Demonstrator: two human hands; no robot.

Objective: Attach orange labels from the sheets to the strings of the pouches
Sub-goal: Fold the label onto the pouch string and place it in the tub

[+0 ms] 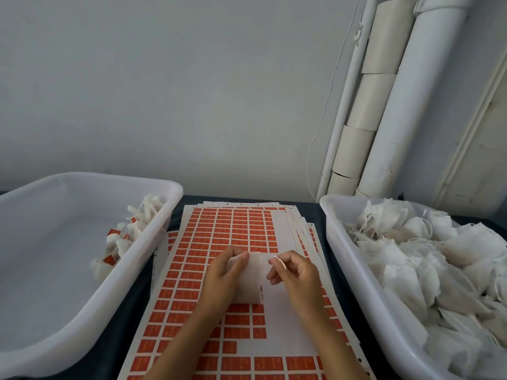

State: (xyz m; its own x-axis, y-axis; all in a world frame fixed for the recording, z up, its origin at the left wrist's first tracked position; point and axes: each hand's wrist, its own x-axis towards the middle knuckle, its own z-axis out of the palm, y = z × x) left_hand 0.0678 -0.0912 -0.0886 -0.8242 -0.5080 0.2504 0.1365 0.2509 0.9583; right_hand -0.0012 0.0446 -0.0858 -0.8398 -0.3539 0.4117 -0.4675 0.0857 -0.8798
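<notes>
My left hand [222, 270] grips a white pouch [253, 281] at its left top corner, fingers curled over the edge. My right hand [295, 272] pinches the pouch's top right, a bit of its white string [281, 262] looped over the fingertips. The pouch hangs between both hands, just above the top label sheet [219, 270], centre of the bench [307, 212].

The sheets lie in a loose stack running near to far, grids of orange labels [241, 229] with bare white patches on the right side and near end where labels are gone.

Left tub [170, 193]: white plastic, a small heap of pouches with orange labels [129, 237] against its right wall. Right tub [332, 215]: white plastic, piled with plain white pouches [428, 259] and tangled strings. No label between my fingers that I can make out.

Far right, white pipes [406, 100] stand against the wall.
</notes>
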